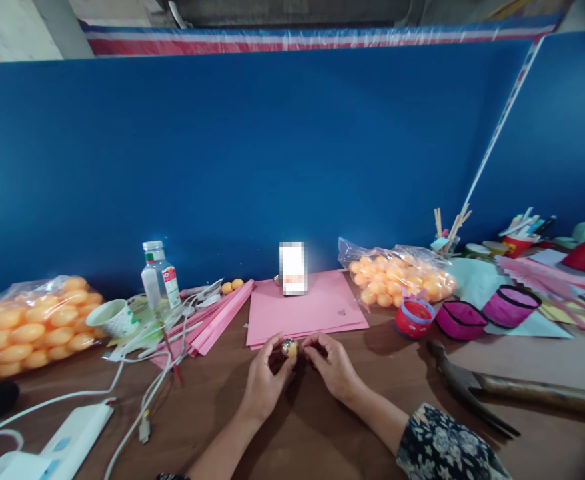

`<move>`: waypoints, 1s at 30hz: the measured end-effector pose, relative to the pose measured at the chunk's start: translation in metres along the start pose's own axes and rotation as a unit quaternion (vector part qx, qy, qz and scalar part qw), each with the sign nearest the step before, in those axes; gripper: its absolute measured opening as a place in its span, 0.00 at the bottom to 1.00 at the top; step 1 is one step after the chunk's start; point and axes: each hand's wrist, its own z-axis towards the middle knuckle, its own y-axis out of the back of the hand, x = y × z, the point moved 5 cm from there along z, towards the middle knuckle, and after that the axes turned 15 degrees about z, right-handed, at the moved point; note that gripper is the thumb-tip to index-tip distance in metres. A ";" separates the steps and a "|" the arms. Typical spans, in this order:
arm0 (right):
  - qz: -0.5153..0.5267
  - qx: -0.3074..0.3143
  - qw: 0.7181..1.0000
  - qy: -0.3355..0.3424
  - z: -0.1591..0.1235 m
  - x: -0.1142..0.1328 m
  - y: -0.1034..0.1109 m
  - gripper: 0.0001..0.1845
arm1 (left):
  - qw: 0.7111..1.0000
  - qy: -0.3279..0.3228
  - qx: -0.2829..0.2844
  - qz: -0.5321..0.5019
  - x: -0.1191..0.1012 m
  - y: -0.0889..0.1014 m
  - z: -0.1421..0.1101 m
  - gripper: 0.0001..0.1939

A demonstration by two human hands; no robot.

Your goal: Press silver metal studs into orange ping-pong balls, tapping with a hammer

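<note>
My left hand [267, 377] is closed around a small round thing [289, 347], gold and dark with shiny spots; its kind is too small to make out. Close on its right, my right hand [333, 365] has thumb and fingertips pinched together. Whatever the right fingers hold, if anything, is too small to see. Both hands are low over the brown table [292, 440], at the front edge of the stacked pink sheets [305, 313]. An upright rectangle [292, 267] with a blurred-out face stands at the back of the sheets.
Bags of orange balls lie left [32, 330] and right [397, 273]. A clear bottle [161, 280], paper cup [115, 319], cables and a power strip [75, 440] are on the left. A hammer [477, 383], red basket [415, 319] and magenta containers [461, 320] are right. A blue partition [282, 147] stands behind.
</note>
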 end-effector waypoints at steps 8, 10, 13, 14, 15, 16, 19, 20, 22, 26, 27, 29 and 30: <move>-0.001 0.000 1.000 -0.016 -0.001 0.007 -0.002 0.04 | 1.000 -0.018 0.021 0.009 -0.004 0.000 -0.001 0.22; -0.014 0.004 1.000 -0.005 -0.002 0.010 -0.002 0.04 | 0.999 -0.023 0.020 0.009 -0.004 0.000 -0.001 0.21; -0.021 0.014 1.000 0.005 -0.002 0.013 -0.003 0.04 | 0.999 -0.036 0.013 0.018 -0.006 0.001 -0.001 0.20; -0.020 0.018 1.000 0.004 -0.002 0.013 -0.004 0.04 | 0.999 -0.039 0.011 0.021 -0.007 0.001 -0.001 0.20; -0.020 0.020 1.000 0.002 -0.002 0.013 -0.004 0.04 | 0.999 -0.039 0.009 0.023 -0.008 0.001 -0.001 0.20; -0.018 0.021 1.000 0.000 -0.002 0.013 -0.005 0.04 | 0.999 -0.038 0.010 0.023 -0.008 0.001 0.000 0.20; -0.012 0.022 1.000 -0.003 -0.003 0.013 -0.006 0.04 | 0.999 -0.027 0.011 0.011 -0.008 0.000 0.000 0.20; -0.009 0.022 1.000 -0.003 -0.003 0.013 -0.006 0.04 | 1.000 -0.024 0.011 0.007 -0.008 0.000 0.000 0.20; -0.007 0.022 1.000 -0.003 -0.003 0.012 -0.006 0.04 | 1.000 -0.022 0.011 0.002 -0.007 0.000 -0.001 0.20; -0.013 0.021 1.000 0.000 -0.002 0.011 -0.006 0.04 | 1.000 -0.022 0.012 0.001 -0.007 -0.001 -0.001 0.20; -0.014 0.022 1.000 0.001 -0.002 0.011 -0.005 0.04 | 1.000 -0.021 0.013 0.003 -0.006 -0.001 -0.001 0.19; -0.014 0.021 1.000 0.005 -0.002 0.010 -0.005 0.04 | 1.000 -0.021 0.016 0.009 -0.006 -0.001 -0.001 0.20; -0.012 0.021 1.000 0.007 -0.002 0.009 -0.005 0.03 | 1.000 -0.023 0.015 0.011 -0.005 0.000 -0.001 0.21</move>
